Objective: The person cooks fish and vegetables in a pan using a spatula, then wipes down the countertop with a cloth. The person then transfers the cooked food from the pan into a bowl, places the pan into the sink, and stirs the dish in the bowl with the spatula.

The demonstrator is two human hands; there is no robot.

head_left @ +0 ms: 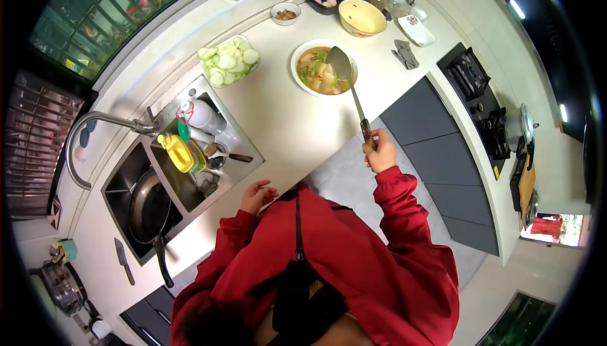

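My right hand [380, 151] is closed around the dark handle of a spatula [356, 96], which looks like a wok turner. Its broad metal blade is over the right part of a white bowl [294, 71]. Inside the bowl is a soupy dish [320, 79] with pale pieces and bits of green in broth. My left hand [258, 195] hangs at the counter's front edge near the sink, fingers loosely curled and apart, with nothing visible in it. Left of the bowl, sliced pale-green vegetable [229, 61] fills a clear container.
A double sink [235, 174] holds a wok [150, 210], a yellow bottle [178, 152] and other utensils. A knife [124, 261] lies left of it. At the back are a small bowl [285, 22] and a yellow basin [362, 18]. A gas stove [478, 105] stands right.
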